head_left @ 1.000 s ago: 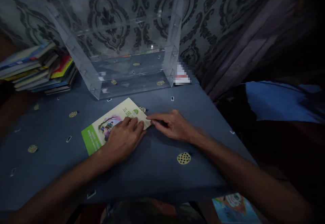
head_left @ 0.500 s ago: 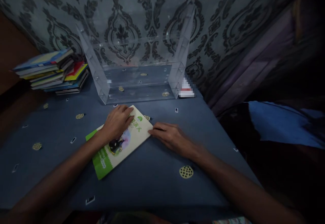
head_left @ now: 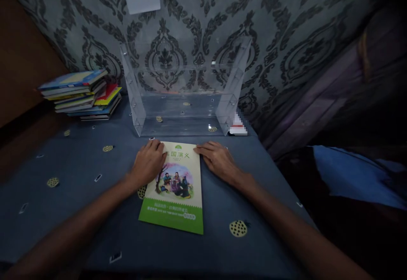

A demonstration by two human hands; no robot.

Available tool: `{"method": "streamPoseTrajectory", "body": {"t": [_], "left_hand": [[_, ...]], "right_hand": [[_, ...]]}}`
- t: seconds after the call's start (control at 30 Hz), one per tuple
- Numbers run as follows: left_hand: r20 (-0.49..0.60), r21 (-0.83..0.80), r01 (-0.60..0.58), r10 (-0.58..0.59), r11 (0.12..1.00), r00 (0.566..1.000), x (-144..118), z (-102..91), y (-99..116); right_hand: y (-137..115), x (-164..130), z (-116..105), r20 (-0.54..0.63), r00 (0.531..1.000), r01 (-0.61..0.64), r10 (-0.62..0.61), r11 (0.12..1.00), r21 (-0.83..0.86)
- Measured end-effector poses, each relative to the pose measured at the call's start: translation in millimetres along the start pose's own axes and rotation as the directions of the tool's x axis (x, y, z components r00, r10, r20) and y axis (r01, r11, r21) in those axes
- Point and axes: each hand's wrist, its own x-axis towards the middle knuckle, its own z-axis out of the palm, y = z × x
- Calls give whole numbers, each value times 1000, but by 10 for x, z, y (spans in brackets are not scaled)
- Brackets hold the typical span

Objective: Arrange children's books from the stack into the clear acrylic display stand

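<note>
Both hands lie flat with fingers released: left hand (head_left: 149,163) and right hand (head_left: 219,161) pin the far corners of the green picture book (head_left: 174,187), squaring it on the bench (head_left: 79,203) before the clear rack (head_left: 182,102).

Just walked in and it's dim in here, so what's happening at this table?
A person has both hands on a green-and-cream picture book lying flat on the blue tablecloth. The left hand rests on its upper left corner, the right hand at its upper right. Behind it stands a clear acrylic rack, with a stack of books to the left.
</note>
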Motion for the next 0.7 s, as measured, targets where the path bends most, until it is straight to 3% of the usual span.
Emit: {"method": "streamPoseTrajectory", "body": {"t": [0.17,0.37,0.7], "left_hand": [[-79,-24,-33,31,999,996,0,100,-22],[-154,-78,-204,190,976,970,85,213,50],[-143,-160,-392,371,906,917,304,239,306]], "right_hand": [[-102,-112,51,-23,998,-63,64,997,46],[-122,-104,52,-27,995,-93,94,994,60],[-179,-91,6,-13,994,-109,110,993,44]]}}
